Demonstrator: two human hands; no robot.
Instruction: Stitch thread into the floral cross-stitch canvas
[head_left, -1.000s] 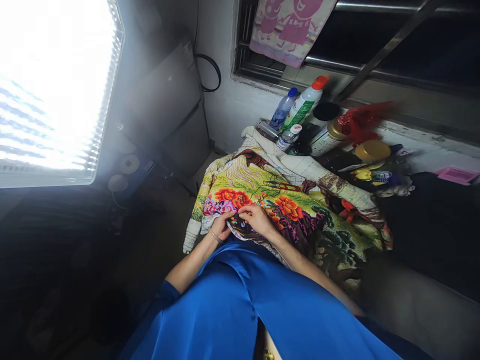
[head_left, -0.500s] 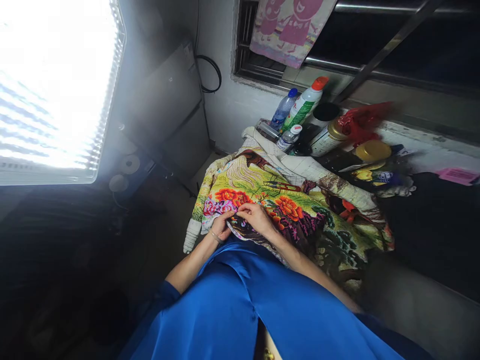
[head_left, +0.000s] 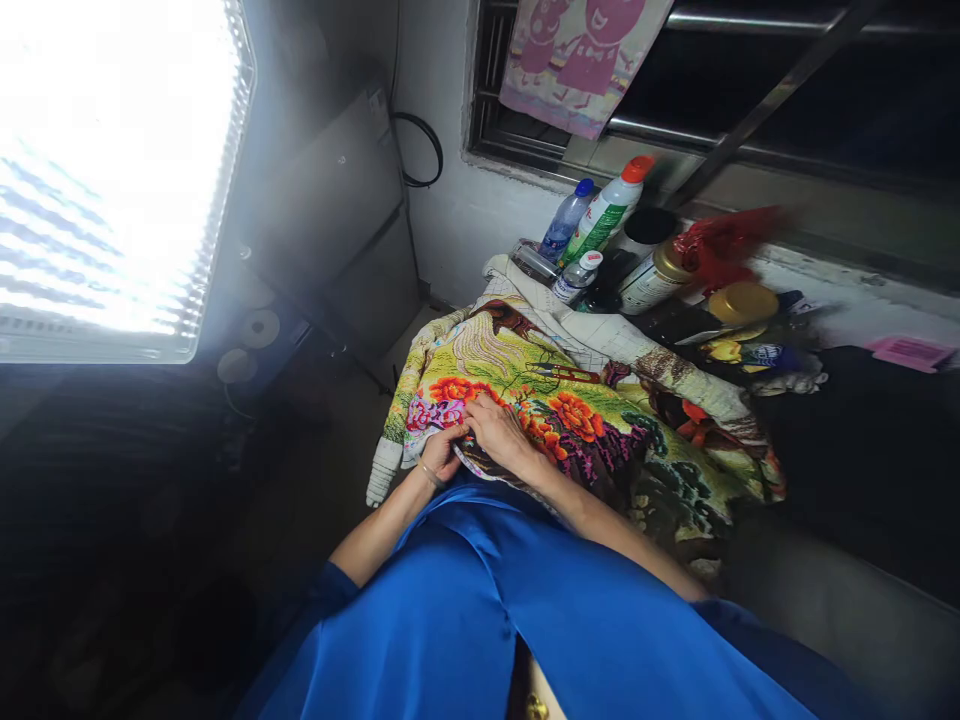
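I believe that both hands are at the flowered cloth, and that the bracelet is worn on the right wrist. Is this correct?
Not entirely: in the head view, the bracelet is on the wrist of the left hand, not of the right hand. Both hands are indeed at the flowered cloth.

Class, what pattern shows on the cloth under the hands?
The cloth has a floral pattern, orange and pink amid yellow-green and dark areas; see the head view.
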